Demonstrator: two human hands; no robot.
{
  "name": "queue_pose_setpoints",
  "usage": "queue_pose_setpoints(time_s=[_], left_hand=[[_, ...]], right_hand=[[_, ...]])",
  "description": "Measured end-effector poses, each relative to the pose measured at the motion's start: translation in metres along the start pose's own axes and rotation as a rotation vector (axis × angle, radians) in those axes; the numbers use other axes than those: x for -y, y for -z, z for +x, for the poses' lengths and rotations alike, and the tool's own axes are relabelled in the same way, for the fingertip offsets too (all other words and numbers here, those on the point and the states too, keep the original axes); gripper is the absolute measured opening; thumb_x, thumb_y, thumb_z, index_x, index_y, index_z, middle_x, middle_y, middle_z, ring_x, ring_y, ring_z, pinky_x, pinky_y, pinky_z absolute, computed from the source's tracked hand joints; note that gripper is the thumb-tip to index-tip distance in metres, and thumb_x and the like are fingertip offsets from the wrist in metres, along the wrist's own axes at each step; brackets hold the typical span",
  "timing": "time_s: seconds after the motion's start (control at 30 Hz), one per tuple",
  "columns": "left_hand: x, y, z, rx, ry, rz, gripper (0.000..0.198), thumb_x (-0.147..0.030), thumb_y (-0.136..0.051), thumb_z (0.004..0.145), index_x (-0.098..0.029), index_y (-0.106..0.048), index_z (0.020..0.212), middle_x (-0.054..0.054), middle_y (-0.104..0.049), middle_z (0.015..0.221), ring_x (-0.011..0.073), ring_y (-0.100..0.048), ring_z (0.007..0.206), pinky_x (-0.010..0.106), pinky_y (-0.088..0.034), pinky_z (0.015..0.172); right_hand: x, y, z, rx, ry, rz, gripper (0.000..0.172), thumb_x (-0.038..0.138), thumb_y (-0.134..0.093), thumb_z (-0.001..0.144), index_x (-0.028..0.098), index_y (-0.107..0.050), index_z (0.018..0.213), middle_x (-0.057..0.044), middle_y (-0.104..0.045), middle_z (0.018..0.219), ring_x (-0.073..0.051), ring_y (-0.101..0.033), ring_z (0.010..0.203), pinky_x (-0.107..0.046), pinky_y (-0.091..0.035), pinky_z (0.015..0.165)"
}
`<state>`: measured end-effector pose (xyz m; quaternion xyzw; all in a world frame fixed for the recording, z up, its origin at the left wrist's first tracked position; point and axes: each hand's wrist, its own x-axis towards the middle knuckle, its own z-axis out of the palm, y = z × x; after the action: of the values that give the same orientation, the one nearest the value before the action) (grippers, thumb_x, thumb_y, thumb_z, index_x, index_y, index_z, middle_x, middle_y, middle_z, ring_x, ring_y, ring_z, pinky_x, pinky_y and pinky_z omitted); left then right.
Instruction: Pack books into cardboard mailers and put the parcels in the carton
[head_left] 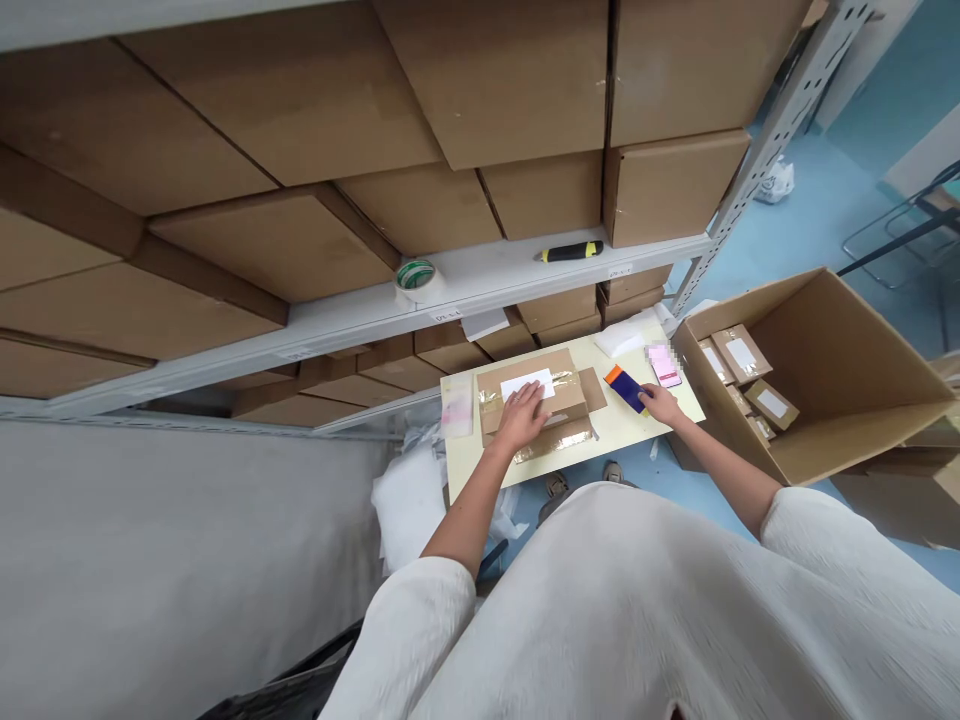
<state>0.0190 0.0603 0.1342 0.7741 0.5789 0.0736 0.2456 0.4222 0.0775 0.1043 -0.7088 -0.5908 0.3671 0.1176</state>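
Observation:
My left hand (522, 416) lies flat with fingers spread on a brown cardboard box (568, 402) on the small table. Under the fingertips is a white label (516, 384) on the box top; part of it is hidden by the hand. Clear tape (567, 383) runs across the box, and its flaps stick out at the right and front. My right hand (661, 406) is closed on the near end of a flat dark blue and orange packet (625, 388), to the right of the box. Just beyond that hand lies a phone (664, 366) with a pink screen.
A large open carton (862, 420) with several small labelled boxes stands right of the table (480, 468). The shelf ahead holds cartons (525, 80), a tape roll (417, 279) and a yellow-black cutter (572, 252). White plastic packaging (411, 500) is at the left.

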Motion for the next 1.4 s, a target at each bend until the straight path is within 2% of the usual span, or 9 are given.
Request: queue_pose_setpoints(time_s=[0.1, 0.23, 0.37, 0.5, 0.7, 0.93, 1.07, 1.23, 1.4], left_hand=[[-0.001, 0.001, -0.001, -0.014, -0.026, -0.008, 0.071, -0.046, -0.058, 0.103, -0.025, -0.046, 0.169, 0.009, -0.038, 0.180, 0.0332, -0.030, 0.169, 0.054, -0.021, 0.139], [-0.003, 0.003, -0.005, -0.021, -0.057, -0.024, 0.068, -0.045, -0.054, 0.105, -0.024, -0.046, 0.170, 0.010, -0.036, 0.181, 0.0324, -0.029, 0.170, 0.055, -0.020, 0.139], [-0.001, 0.006, -0.008, -0.025, -0.091, -0.038, 0.067, -0.042, -0.053, 0.105, -0.022, -0.046, 0.169, 0.012, -0.037, 0.180, 0.0313, -0.031, 0.169, 0.054, -0.021, 0.139], [0.008, 0.007, -0.013, -0.065, -0.111, -0.052, 0.066, -0.041, -0.056, 0.104, -0.023, -0.049, 0.167, 0.012, -0.042, 0.178, 0.0305, -0.034, 0.168, 0.053, -0.021, 0.140], [0.017, 0.007, -0.023, -0.091, -0.104, -0.061, 0.064, -0.039, -0.057, 0.103, -0.021, -0.052, 0.164, 0.015, -0.045, 0.176, 0.0313, -0.034, 0.167, 0.056, -0.021, 0.139], [0.019, 0.005, -0.023, -0.091, -0.100, -0.058, 0.063, -0.038, -0.057, 0.104, -0.020, -0.052, 0.164, 0.015, -0.044, 0.176, 0.0312, -0.034, 0.168, 0.056, -0.020, 0.140], [0.020, 0.004, -0.022, -0.089, -0.102, -0.066, 0.063, -0.040, -0.057, 0.104, -0.022, -0.053, 0.164, 0.014, -0.045, 0.176, 0.0312, -0.035, 0.168, 0.057, -0.020, 0.140], [0.021, 0.004, -0.022, -0.093, -0.098, -0.072, 0.062, -0.039, -0.058, 0.104, -0.022, -0.053, 0.163, 0.014, -0.045, 0.176, 0.0310, -0.034, 0.168, 0.056, -0.020, 0.140], [0.021, 0.006, -0.022, -0.081, -0.099, -0.072, 0.062, -0.040, -0.056, 0.105, -0.022, -0.052, 0.164, 0.013, -0.044, 0.177, 0.0298, -0.033, 0.168, 0.055, -0.020, 0.140]], right_hand=[[0.028, 0.029, 0.007, 0.002, 0.143, 0.222, 0.042, 0.045, -0.053, 0.096, 0.023, -0.078, 0.121, -0.008, -0.081, 0.117, -0.033, -0.072, 0.112, -0.046, -0.055, 0.102], [0.091, 0.053, 0.018, 0.093, 0.333, 0.396, 0.045, 0.049, -0.056, 0.093, 0.023, -0.078, 0.122, -0.005, -0.080, 0.119, -0.031, -0.068, 0.115, -0.045, -0.052, 0.109], [0.158, 0.044, 0.029, 0.239, 0.417, 0.455, 0.045, 0.050, -0.057, 0.092, 0.022, -0.078, 0.120, -0.005, -0.079, 0.122, -0.030, -0.066, 0.118, -0.043, -0.049, 0.112], [0.199, 0.016, 0.037, 0.356, 0.420, 0.443, 0.041, 0.048, -0.058, 0.090, 0.021, -0.076, 0.115, -0.006, -0.078, 0.115, -0.028, -0.067, 0.113, -0.043, -0.050, 0.108], [0.215, 0.004, 0.041, 0.378, 0.492, 0.304, 0.041, 0.038, -0.056, 0.090, 0.026, -0.058, 0.129, -0.001, -0.069, 0.099, -0.023, -0.064, 0.094, -0.037, -0.053, 0.091], [0.225, 0.019, 0.036, 0.345, 0.667, 0.055, 0.025, 0.031, -0.050, 0.089, 0.027, -0.052, 0.114, -0.004, -0.065, 0.111, -0.023, -0.058, 0.097, -0.038, -0.050, 0.091], [0.227, 0.019, 0.030, 0.379, 0.658, 0.033, 0.016, 0.039, -0.050, 0.095, 0.027, -0.049, 0.105, -0.001, -0.065, 0.102, -0.021, -0.056, 0.089, -0.034, -0.049, 0.083], [0.232, 0.017, 0.025, 0.289, 0.624, -0.122, 0.052, 0.059, -0.080, 0.079, 0.028, -0.049, 0.107, 0.003, -0.070, 0.095, -0.019, -0.057, 0.079, -0.030, -0.043, 0.072], [0.235, 0.028, 0.025, 0.238, 0.654, -0.221, 0.061, 0.059, -0.087, 0.074, 0.027, -0.060, 0.119, -0.004, -0.076, 0.101, -0.023, -0.066, 0.082, -0.032, -0.046, 0.073]])
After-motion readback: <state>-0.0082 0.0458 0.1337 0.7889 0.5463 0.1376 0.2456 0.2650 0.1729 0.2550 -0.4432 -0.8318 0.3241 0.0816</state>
